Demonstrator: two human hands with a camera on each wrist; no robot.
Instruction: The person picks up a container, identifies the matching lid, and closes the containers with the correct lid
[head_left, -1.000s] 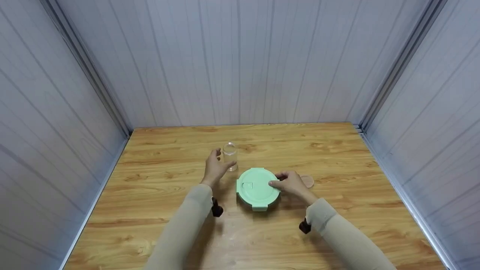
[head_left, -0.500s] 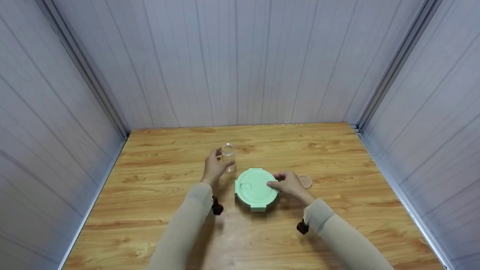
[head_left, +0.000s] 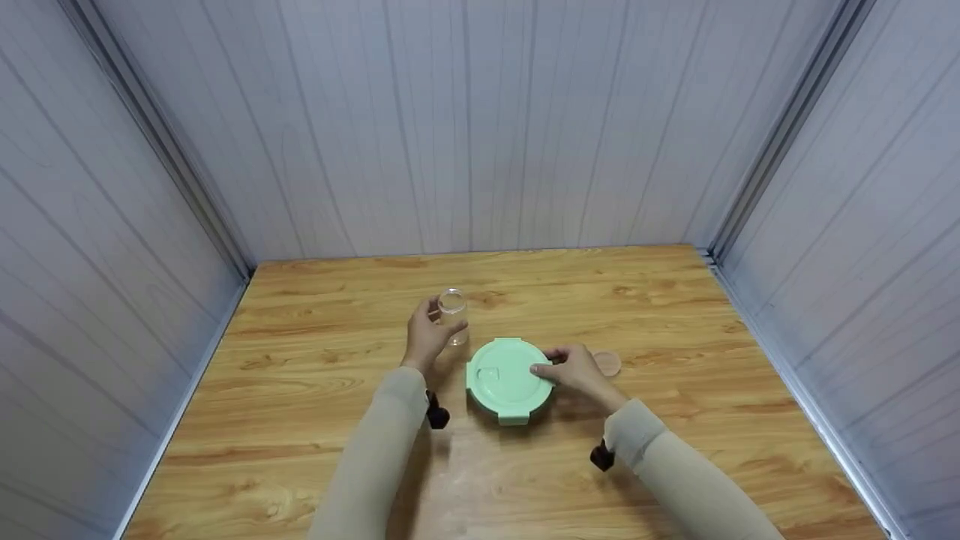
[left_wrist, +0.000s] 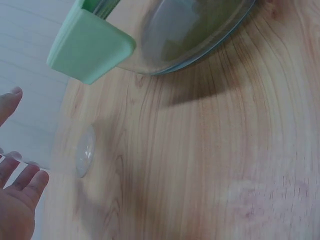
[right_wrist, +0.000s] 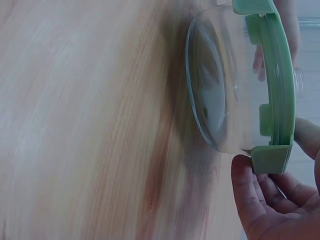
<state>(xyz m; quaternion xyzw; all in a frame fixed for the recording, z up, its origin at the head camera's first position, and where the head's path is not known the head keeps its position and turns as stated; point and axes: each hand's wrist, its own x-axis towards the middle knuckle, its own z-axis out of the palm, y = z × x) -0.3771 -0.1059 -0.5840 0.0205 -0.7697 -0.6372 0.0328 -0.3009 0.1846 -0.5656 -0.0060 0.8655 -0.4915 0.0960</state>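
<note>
A clear glass cup [head_left: 453, 319] stands upright on the table, with my left hand [head_left: 427, 335] around its near left side. In the left wrist view its thumb and fingers lie on opposite sides of the clear wall, above the rounded glass base [left_wrist: 86, 151]. To the right sits a round glass food container [right_wrist: 220, 90] with a light green clip lid [head_left: 510, 377]. My right hand [head_left: 581, 373] grips the container's right edge, thumb on top of the lid and fingers below the side clip [right_wrist: 271, 159].
A small round wooden disc [head_left: 607, 364] lies on the wood-grain table [head_left: 300, 420] just beyond my right hand. Pale panel walls [head_left: 480, 127] enclose the table at the back and both sides. A dark wrist camera [head_left: 438, 414] hangs under my left sleeve.
The head view has shifted slightly, so everything sits a little farther left in it. Both hands keep the same position on the cup and the container.
</note>
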